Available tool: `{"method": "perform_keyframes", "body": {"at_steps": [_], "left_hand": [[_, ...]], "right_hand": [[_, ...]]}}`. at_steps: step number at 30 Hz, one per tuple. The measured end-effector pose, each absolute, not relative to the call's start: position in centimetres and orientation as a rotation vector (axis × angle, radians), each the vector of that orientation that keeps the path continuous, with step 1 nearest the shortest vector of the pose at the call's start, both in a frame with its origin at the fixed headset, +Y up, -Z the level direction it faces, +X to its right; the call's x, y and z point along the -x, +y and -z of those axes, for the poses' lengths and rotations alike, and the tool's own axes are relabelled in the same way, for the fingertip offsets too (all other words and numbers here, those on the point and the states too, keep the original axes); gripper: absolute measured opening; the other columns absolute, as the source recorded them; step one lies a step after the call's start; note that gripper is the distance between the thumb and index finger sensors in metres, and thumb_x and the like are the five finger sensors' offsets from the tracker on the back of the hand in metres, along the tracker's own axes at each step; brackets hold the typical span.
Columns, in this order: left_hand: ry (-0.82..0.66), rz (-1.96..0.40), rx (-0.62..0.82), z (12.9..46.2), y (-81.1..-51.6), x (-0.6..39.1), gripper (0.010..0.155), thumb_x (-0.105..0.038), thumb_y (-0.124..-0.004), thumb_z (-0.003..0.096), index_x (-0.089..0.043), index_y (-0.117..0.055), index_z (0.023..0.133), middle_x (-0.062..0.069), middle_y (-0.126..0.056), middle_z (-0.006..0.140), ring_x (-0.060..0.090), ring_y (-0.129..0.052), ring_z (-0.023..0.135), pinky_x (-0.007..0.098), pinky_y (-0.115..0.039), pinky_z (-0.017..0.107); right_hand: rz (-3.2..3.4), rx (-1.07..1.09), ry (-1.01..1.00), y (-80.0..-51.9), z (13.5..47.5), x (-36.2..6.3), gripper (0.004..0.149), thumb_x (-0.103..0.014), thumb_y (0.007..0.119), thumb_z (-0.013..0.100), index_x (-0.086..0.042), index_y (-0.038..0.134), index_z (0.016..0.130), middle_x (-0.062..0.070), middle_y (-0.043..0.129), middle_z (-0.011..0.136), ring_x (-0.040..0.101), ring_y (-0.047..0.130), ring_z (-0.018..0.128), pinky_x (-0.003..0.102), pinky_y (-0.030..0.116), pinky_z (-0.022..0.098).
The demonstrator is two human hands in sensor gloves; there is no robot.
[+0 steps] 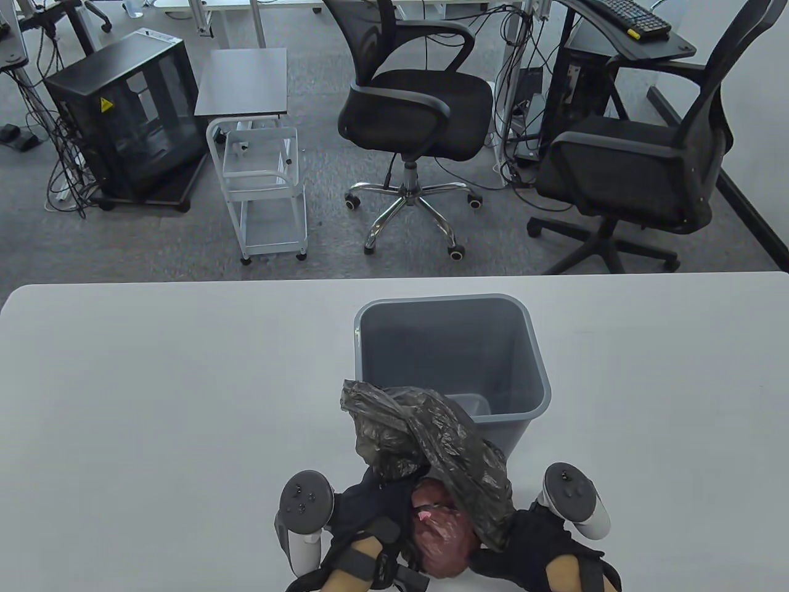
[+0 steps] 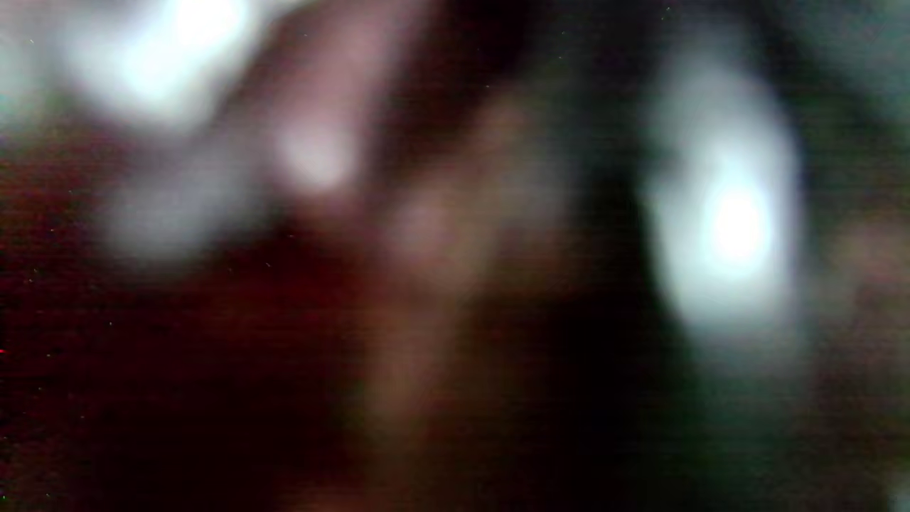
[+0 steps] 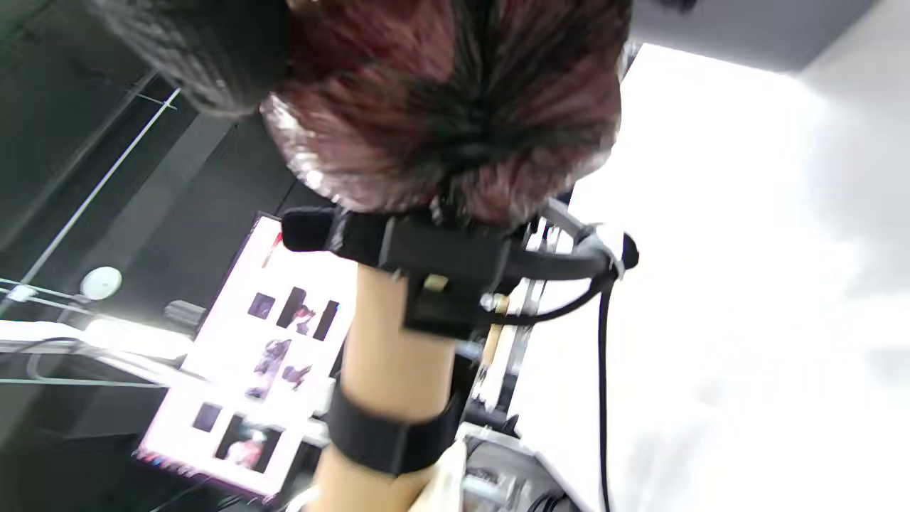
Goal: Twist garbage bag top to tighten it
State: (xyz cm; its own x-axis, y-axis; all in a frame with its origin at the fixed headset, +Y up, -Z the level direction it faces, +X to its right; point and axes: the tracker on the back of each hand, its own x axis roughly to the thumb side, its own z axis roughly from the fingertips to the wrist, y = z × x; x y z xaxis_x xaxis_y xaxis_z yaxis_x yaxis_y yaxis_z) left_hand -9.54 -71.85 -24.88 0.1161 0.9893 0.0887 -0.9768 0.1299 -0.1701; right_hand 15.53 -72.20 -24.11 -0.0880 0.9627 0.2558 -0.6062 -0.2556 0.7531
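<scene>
A black garbage bag stands at the table's near edge, right in front of the grey bin. Its loose top flops up and left against the bin's near wall. Its lower part bulges with reddish contents. My left hand grips the bag's left side, just below the loose top. My right hand holds its right side low down. In the right wrist view the reddish bulge fills the top, with a gloved finger against it and my left forearm below. The left wrist view is a dark red blur.
The white table spreads wide on both sides of the bin. Beyond its far edge stand two black office chairs, a white cart and a black cabinet.
</scene>
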Motion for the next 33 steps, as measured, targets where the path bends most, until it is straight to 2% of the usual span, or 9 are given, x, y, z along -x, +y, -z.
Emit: {"method": "perform_keyframes", "body": {"at_steps": [5,9,12,16,20,23,26,29,33], "left_hand": [[-0.302,-1.500,0.152,24.8,-71.6,9.2,0.049,-0.060,-0.060,0.0537,-0.036,-0.073,0.094,0.007,-0.072,0.103,0.038,-0.084,0.085,0.061,-0.077,0.051],[-0.426,-1.558,0.258,25.1,-72.0,8.2,0.057,-0.060,-0.059,0.0528,-0.041,-0.064,0.106,0.010,-0.074,0.103,0.040,-0.091,0.080,0.058,-0.086,0.042],[-0.374,-1.548,0.201,24.9,-71.6,8.3,0.057,-0.057,-0.062,0.0524,-0.036,-0.067,0.105,0.012,-0.084,0.094,0.036,-0.103,0.063,0.049,-0.094,0.029],[-0.267,-1.425,0.088,24.8,-71.2,9.3,0.056,-0.056,-0.065,0.0515,-0.032,-0.073,0.102,0.012,-0.091,0.086,0.031,-0.112,0.047,0.040,-0.097,0.016],[-0.211,-1.460,0.082,24.8,-71.4,9.7,0.056,-0.054,-0.066,0.0519,-0.030,-0.072,0.102,0.012,-0.091,0.086,0.031,-0.112,0.046,0.039,-0.098,0.015],[-0.205,-1.473,0.107,24.8,-71.7,9.4,0.056,-0.055,-0.065,0.0519,-0.030,-0.072,0.102,0.012,-0.091,0.086,0.031,-0.111,0.047,0.039,-0.097,0.015],[-0.222,-1.470,0.120,24.7,-71.7,9.2,0.057,-0.056,-0.064,0.0522,-0.031,-0.070,0.103,0.010,-0.087,0.090,0.032,-0.107,0.056,0.042,-0.096,0.022],[-0.300,-1.507,0.159,24.8,-71.7,8.8,0.060,-0.056,-0.063,0.0527,-0.029,-0.066,0.106,0.011,-0.065,0.106,0.041,-0.079,0.088,0.059,-0.077,0.051],[-0.269,-1.481,0.128,24.7,-71.3,8.8,0.057,-0.052,-0.066,0.0517,-0.024,-0.074,0.100,0.012,-0.084,0.093,0.033,-0.103,0.062,0.046,-0.092,0.028]], "right_hand": [[-1.437,-0.642,0.490,-72.8,24.7,-16.7,0.095,-0.057,0.069,0.055,0.000,0.009,0.101,0.036,0.051,0.095,0.057,0.085,0.067,0.061,0.079,0.047],[-1.366,-0.571,0.517,-73.5,24.9,-16.9,0.085,-0.055,0.062,0.056,0.004,0.021,0.102,0.036,0.071,0.084,0.046,0.102,0.048,0.052,0.090,0.032],[-1.344,-0.557,0.540,-73.7,25.0,-17.0,0.082,-0.055,0.060,0.057,0.004,0.027,0.103,0.036,0.074,0.081,0.044,0.104,0.045,0.051,0.092,0.029],[-1.377,-0.600,0.519,-73.5,24.8,-16.9,0.087,-0.061,0.063,0.056,0.003,0.029,0.105,0.037,0.063,0.090,0.052,0.092,0.062,0.060,0.082,0.042],[-1.405,-0.730,0.484,-72.7,24.5,-16.6,0.104,-0.073,0.071,0.051,-0.007,0.014,0.108,0.034,0.025,0.104,0.065,0.051,0.088,0.079,0.054,0.054],[-1.465,-0.821,0.508,-72.5,24.3,-16.1,0.110,-0.072,0.074,0.050,-0.008,0.002,0.104,0.032,0.011,0.103,0.065,0.045,0.090,0.079,0.049,0.058],[-1.482,-0.717,0.434,-72.9,24.7,-16.6,0.104,-0.065,0.071,0.053,-0.002,0.003,0.102,0.036,0.030,0.101,0.052,0.079,0.077,0.063,0.071,0.055],[-1.378,-0.579,0.453,-73.6,25.0,-17.3,0.092,-0.059,0.065,0.056,0.003,0.015,0.101,0.036,0.063,0.089,0.040,0.101,0.052,0.053,0.087,0.038],[-1.417,-0.542,0.506,-74.2,25.1,-17.5,0.082,-0.055,0.062,0.058,0.005,0.027,0.102,0.033,0.077,0.080,0.033,0.107,0.041,0.049,0.091,0.030]]}}
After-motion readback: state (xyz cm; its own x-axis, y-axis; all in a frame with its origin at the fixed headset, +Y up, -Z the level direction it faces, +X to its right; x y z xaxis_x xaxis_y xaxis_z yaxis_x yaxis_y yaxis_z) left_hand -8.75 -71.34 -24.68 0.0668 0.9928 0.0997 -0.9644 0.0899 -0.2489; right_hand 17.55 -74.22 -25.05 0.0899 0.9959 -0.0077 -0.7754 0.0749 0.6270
